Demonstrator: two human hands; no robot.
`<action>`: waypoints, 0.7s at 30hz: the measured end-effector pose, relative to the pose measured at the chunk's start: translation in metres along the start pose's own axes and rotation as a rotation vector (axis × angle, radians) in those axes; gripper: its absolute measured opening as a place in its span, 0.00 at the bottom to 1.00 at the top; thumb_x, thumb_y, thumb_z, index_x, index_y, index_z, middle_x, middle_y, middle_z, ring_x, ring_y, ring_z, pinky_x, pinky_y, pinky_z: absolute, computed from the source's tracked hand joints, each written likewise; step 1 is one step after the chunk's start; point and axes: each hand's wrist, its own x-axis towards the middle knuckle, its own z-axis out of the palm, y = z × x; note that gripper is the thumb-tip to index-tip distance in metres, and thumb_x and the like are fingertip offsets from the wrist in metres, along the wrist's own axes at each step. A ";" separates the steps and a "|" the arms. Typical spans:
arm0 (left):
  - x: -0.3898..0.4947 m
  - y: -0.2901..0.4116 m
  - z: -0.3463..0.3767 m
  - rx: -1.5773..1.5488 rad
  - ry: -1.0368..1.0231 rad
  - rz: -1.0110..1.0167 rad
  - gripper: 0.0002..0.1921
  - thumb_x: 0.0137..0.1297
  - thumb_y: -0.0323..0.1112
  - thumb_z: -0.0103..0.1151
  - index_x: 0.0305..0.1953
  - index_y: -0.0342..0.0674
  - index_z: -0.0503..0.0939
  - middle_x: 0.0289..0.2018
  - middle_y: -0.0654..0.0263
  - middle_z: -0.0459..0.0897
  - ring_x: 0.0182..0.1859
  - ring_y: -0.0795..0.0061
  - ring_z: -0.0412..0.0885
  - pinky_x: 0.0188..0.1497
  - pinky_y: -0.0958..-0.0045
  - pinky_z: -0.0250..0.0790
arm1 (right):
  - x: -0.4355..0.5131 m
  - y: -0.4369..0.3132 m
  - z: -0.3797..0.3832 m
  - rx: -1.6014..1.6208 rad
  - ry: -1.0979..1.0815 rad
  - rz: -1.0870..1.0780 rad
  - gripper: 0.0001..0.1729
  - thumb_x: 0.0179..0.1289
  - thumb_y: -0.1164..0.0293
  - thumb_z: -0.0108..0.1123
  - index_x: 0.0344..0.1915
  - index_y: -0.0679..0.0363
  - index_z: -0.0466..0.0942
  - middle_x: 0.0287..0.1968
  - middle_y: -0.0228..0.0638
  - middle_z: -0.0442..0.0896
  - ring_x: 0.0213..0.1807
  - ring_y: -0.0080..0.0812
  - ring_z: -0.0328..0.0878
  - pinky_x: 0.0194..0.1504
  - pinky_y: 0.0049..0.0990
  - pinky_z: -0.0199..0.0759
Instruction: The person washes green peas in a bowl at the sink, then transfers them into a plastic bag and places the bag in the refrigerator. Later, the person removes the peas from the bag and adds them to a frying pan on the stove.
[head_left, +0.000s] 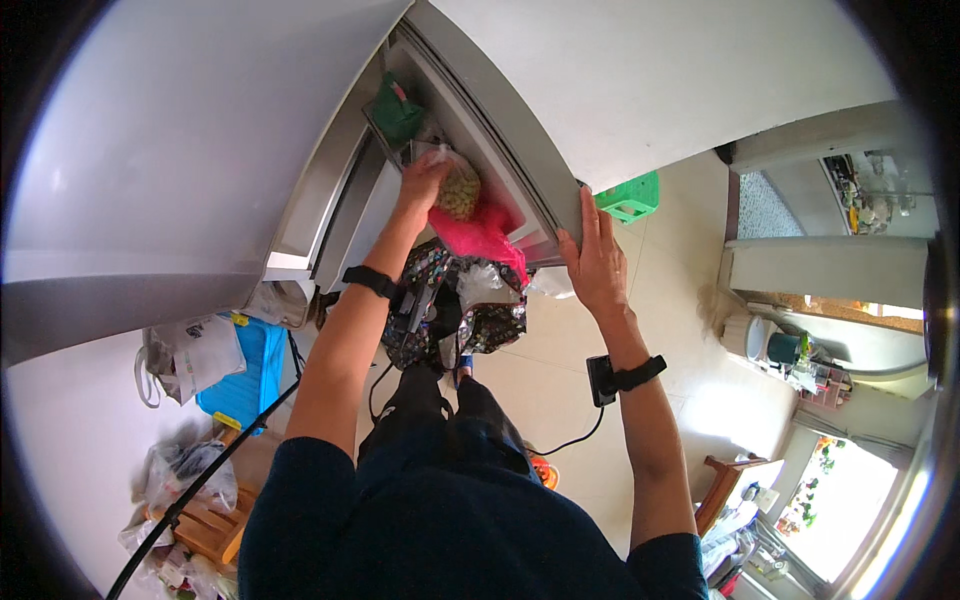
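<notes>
My left hand (425, 180) grips the top of a clear plastic bag of small greenish-yellow pieces (458, 192) just inside a partly opened refrigerator door (525, 127). A bright pink plastic bag (486, 234) hangs directly beneath it. Farther in, a dark green bag (396, 112) rests by the compartment edge. My right hand (598, 262) lies against the door's outer edge, fingers extended and thumb on the near side. Under the door, a dark patterned bag (491, 327) stands agape on the floor, with clear plastic (480, 283) in it.
A green plastic stool (631, 198) stands beyond the door. At left are a blue plastic crate (251, 360), a white bag (196, 356) and a wooden chair (210, 525) with plastic bags. A black pole (202, 476) slants across the lower left. A cable hangs from my right wrist.
</notes>
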 end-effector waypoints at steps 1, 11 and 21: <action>0.000 0.007 0.000 -0.045 -0.027 0.079 0.08 0.64 0.33 0.56 0.43 0.39 0.79 0.36 0.72 0.80 0.39 0.81 0.76 0.43 0.76 0.68 | -0.001 0.001 0.001 0.011 0.018 -0.026 0.38 0.64 0.60 0.53 0.70 0.55 0.49 0.58 0.51 0.66 0.52 0.54 0.72 0.47 0.45 0.72; -0.135 0.092 0.012 -0.309 -0.045 0.475 0.07 0.68 0.36 0.53 0.43 0.42 0.77 0.39 0.76 0.77 0.42 0.87 0.72 0.45 0.80 0.64 | -0.008 -0.007 0.001 -0.017 -0.020 -0.041 0.35 0.67 0.59 0.48 0.69 0.58 0.49 0.54 0.52 0.68 0.47 0.58 0.73 0.44 0.48 0.71; -0.401 0.063 -0.061 0.357 0.504 0.628 0.10 0.67 0.32 0.54 0.48 0.40 0.75 0.39 0.71 0.78 0.43 0.79 0.76 0.48 0.75 0.69 | -0.039 0.004 0.045 0.403 -0.204 -0.486 0.30 0.68 0.62 0.49 0.65 0.61 0.57 0.68 0.52 0.55 0.68 0.51 0.54 0.65 0.42 0.53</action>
